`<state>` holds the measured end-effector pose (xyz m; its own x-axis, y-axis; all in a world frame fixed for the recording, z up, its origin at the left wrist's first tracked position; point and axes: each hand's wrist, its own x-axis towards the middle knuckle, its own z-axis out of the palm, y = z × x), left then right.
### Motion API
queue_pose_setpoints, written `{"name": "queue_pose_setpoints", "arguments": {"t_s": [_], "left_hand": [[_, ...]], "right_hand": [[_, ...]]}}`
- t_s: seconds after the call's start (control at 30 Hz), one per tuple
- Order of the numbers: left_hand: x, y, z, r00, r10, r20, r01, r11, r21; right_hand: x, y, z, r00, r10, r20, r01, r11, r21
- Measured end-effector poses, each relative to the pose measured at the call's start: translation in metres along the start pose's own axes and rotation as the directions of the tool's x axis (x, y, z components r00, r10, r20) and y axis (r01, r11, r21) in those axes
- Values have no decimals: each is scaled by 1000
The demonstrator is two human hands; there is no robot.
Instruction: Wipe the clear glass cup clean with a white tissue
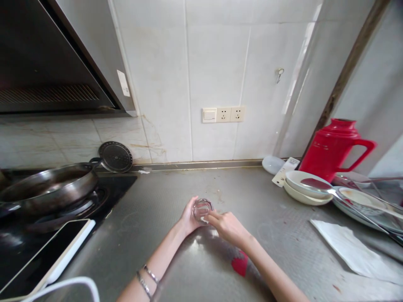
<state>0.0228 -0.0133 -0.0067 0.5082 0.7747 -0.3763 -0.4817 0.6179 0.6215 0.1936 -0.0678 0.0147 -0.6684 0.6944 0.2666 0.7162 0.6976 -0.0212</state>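
A small clear drinking glass (202,206) is held above the counter, its open mouth turned up toward me. My left hand (188,219) is closed around its left side and underside. At the near right of the rim, my right hand (227,226) has its fingers pinched together and reaching into the glass. A small bit of white (205,218) shows by those fingertips, too small to name. On the steel counter (151,222) below the right forearm lies a pink-red patch (239,264), partly covered by the arm.
Left, a metal pan (53,186) sits on the black stove (122,186), with a phone-like white-edged device (47,260) in front. At right stand a red thermos jug (333,147), stacked bowls (307,197), plates with utensils, and a white paper sheet (352,247).
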Motion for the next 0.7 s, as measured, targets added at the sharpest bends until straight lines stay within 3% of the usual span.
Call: {"name": "queue_pose_setpoints", "arguments": {"t_s": [0.2,0.4,0.53,0.7], "left_hand": [[1,-9,9,978,190,-82,-196,978,-70],[-5,-12,17,959,262,-108,-277,948,-158],[-6,-12,18,972,199,-122,-215,966,-143],[-3,-15,17,971,146,-190,-167,981,-98]], "right_hand": [[5,-8,6,995,100,-32,-85,949,304],[9,-28,18,995,81,-49,-39,819,572],[8,-30,15,996,90,17,-88,894,439],[6,-25,-3,984,168,65,-178,961,212]]}}
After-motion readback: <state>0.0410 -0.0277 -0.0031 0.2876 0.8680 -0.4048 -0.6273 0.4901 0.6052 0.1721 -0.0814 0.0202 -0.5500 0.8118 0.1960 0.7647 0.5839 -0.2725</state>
